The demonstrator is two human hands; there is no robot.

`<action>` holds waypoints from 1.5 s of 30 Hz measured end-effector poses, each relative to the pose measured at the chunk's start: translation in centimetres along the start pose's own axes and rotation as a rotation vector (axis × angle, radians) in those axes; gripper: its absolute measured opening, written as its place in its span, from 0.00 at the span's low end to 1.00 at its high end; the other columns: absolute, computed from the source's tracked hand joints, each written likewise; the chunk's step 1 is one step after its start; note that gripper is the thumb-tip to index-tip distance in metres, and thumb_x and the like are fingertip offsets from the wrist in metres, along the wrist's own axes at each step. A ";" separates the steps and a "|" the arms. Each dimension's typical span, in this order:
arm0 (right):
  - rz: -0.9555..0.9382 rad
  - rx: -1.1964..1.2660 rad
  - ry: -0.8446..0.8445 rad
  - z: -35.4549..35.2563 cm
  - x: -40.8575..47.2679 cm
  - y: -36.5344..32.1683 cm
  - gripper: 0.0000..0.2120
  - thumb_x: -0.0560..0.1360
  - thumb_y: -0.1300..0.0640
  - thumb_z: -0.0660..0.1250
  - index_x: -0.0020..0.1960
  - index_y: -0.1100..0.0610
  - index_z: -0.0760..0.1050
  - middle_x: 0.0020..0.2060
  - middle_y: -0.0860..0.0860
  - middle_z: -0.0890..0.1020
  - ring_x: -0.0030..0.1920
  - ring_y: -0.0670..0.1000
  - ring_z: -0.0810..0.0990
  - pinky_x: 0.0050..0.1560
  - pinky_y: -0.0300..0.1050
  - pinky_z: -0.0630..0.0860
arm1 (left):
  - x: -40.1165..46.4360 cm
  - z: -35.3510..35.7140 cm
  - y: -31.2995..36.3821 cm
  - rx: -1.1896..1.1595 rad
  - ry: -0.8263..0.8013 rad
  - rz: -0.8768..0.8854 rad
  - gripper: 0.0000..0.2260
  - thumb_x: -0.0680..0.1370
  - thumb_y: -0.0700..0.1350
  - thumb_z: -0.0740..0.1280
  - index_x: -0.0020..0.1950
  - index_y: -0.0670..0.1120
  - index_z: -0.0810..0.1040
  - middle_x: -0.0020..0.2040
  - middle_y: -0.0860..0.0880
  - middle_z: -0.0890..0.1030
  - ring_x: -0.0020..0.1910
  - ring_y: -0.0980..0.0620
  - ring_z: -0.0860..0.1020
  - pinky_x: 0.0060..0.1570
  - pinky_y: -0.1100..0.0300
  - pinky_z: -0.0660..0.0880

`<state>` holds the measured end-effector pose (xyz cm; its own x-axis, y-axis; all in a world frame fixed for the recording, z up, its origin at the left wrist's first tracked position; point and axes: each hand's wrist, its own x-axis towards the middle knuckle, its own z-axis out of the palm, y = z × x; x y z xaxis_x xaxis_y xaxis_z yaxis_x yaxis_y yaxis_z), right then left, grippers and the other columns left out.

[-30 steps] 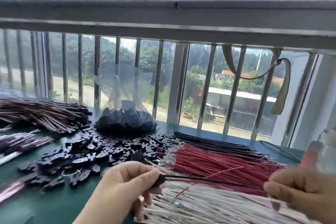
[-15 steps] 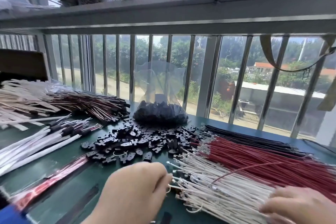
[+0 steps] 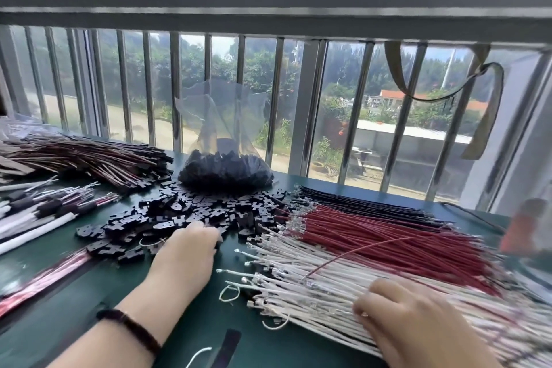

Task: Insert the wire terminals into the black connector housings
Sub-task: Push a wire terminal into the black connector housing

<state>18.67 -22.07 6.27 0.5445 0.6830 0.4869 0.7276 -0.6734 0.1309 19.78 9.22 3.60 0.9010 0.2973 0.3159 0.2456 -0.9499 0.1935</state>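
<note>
Loose black connector housings [image 3: 185,215] lie in a heap on the green table [image 3: 74,302]. My left hand [image 3: 185,260] reaches to the heap's near edge, its fingers curled down among the housings and its fingertips hidden. To the right lie bundles of white wires [image 3: 313,290], red wires [image 3: 373,236] and black wires [image 3: 373,203], with their metal terminals pointing left. My right hand [image 3: 412,320] rests on the white bundle, thumb and fingers curled round a white wire. One red wire [image 3: 358,254] lies slanted across the bundles.
A clear bag of more black housings [image 3: 225,170] stands behind the heap, against the window bars [image 3: 301,104]. Wires fitted with housings [image 3: 89,158] are piled at the far left, and white sleeved bundles [image 3: 35,224] lie nearer. A blurred bottle [image 3: 522,233] stands at the right edge.
My left hand held a housing with a black wire a second ago; that is gone and the hand has moved forward to the heap. My right hand dropped onto the white wires.
</note>
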 end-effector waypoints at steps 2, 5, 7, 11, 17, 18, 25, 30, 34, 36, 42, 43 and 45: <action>-0.030 0.028 -0.001 0.4 0.1 0.1 0.13 0.57 0.54 0.81 0.30 0.47 0.76 0.29 0.39 0.76 0.29 0.44 0.76 0.29 0.36 0.75 | 0.2 -0.1 -0.1 -0.033 -0.006 -0.001 0.10 0.77 0.41 0.60 0.57 0.48 0.76 0.53 0.48 0.76 0.54 0.47 0.76 0.55 0.52 0.74; 0.028 0.064 0.013 -0.1 0.4 -0.2 0.16 0.57 0.57 0.81 0.33 0.46 0.75 0.31 0.39 0.77 0.31 0.42 0.76 0.32 0.34 0.74 | 0.3 0.0 -0.3 0.038 -0.041 0.028 0.10 0.78 0.45 0.61 0.58 0.46 0.74 0.54 0.47 0.75 0.55 0.47 0.75 0.56 0.52 0.74; 0.133 0.153 0.114 -0.6 0.4 0.0 0.15 0.64 0.61 0.77 0.38 0.47 0.74 0.32 0.40 0.77 0.32 0.42 0.77 0.32 0.35 0.75 | 0.3 0.2 -0.2 0.072 -0.076 0.053 0.12 0.78 0.46 0.60 0.60 0.46 0.74 0.56 0.47 0.73 0.56 0.46 0.75 0.58 0.52 0.73; 0.305 0.541 0.553 -2.7 1.2 -0.3 0.03 0.77 0.49 0.60 0.46 0.41 0.68 0.39 0.41 0.79 0.37 0.40 0.79 0.37 0.27 0.73 | -0.1 -0.1 0.0 0.026 -0.049 0.048 0.10 0.77 0.48 0.61 0.57 0.49 0.75 0.56 0.48 0.74 0.55 0.47 0.75 0.57 0.53 0.73; 0.168 0.369 0.048 -1.4 2.5 -2.5 0.05 0.75 0.45 0.60 0.47 0.42 0.73 0.35 0.33 0.76 0.41 0.36 0.76 0.38 0.29 0.74 | -1.3 -2.0 0.3 -0.281 0.180 -0.010 0.06 0.76 0.40 0.64 0.52 0.47 0.76 0.46 0.49 0.76 0.47 0.50 0.75 0.49 0.57 0.72; 0.165 0.365 -0.102 -0.6 2.3 -2.6 0.05 0.75 0.43 0.61 0.47 0.42 0.73 0.34 0.33 0.75 0.40 0.37 0.76 0.41 0.32 0.75 | -1.7 -2.7 0.6 -0.352 0.233 0.019 0.06 0.76 0.39 0.66 0.50 0.47 0.78 0.44 0.51 0.77 0.44 0.52 0.74 0.47 0.59 0.71; 0.187 0.308 -0.212 0.3 2.4 -2.6 0.05 0.78 0.46 0.59 0.47 0.45 0.69 0.38 0.41 0.76 0.43 0.45 0.75 0.45 0.43 0.73 | -5.3 -3.5 5.3 -0.794 0.053 0.188 0.14 0.69 0.39 0.73 0.39 0.59 0.79 0.36 0.54 0.81 0.36 0.63 0.79 0.36 0.73 0.74; 0.213 0.365 -0.143 0.7 2.7 -2.1 0.05 0.78 0.48 0.61 0.43 0.45 0.70 0.35 0.42 0.78 0.37 0.43 0.75 0.40 0.39 0.73 | -4.7 -2.7 5.9 -0.781 -0.041 0.214 0.10 0.69 0.41 0.74 0.39 0.56 0.79 0.37 0.55 0.83 0.37 0.60 0.81 0.40 0.65 0.78; 0.324 0.535 -0.106 0.9 2.9 -1.5 0.09 0.74 0.50 0.67 0.36 0.42 0.72 0.35 0.37 0.79 0.35 0.39 0.76 0.35 0.32 0.70 | -5.5 -1.9 6.5 -0.763 -0.125 0.287 0.07 0.69 0.43 0.71 0.39 0.57 0.79 0.39 0.58 0.81 0.35 0.60 0.79 0.35 0.71 0.73; 0.352 0.585 -0.063 0.9 2.7 -1.5 0.08 0.72 0.51 0.68 0.36 0.42 0.74 0.34 0.34 0.77 0.33 0.38 0.74 0.33 0.30 0.68 | -5.6 -1.7 6.8 -0.760 -0.083 0.313 0.08 0.68 0.44 0.71 0.40 0.57 0.79 0.41 0.63 0.79 0.34 0.63 0.78 0.34 0.74 0.71; 0.323 0.531 -0.059 0.6 2.5 -1.4 0.05 0.69 0.42 0.67 0.41 0.41 0.75 0.35 0.32 0.77 0.34 0.36 0.74 0.32 0.31 0.66 | -5.1 -2.0 7.6 -0.767 0.007 0.343 0.11 0.68 0.39 0.73 0.38 0.56 0.78 0.37 0.60 0.79 0.35 0.66 0.75 0.34 0.75 0.70; 0.318 0.533 -0.064 0.6 2.5 -1.4 0.06 0.68 0.41 0.67 0.42 0.41 0.75 0.36 0.32 0.77 0.35 0.36 0.74 0.33 0.32 0.67 | -5.2 -1.9 7.6 -0.765 0.007 0.350 0.12 0.68 0.39 0.74 0.38 0.56 0.78 0.40 0.63 0.79 0.37 0.66 0.75 0.35 0.75 0.70; 0.317 0.536 -0.083 0.6 2.4 -1.3 0.06 0.68 0.40 0.67 0.41 0.40 0.74 0.36 0.31 0.77 0.37 0.35 0.74 0.33 0.31 0.66 | -5.2 -1.6 7.3 -0.771 -0.008 0.344 0.12 0.68 0.40 0.75 0.38 0.58 0.78 0.45 0.68 0.76 0.40 0.65 0.76 0.38 0.73 0.72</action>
<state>19.29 -19.36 6.78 0.7832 0.5076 0.3592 0.6216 -0.6259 -0.4710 16.31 0.90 4.88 0.8843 -0.0001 0.4669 -0.3530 -0.6548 0.6683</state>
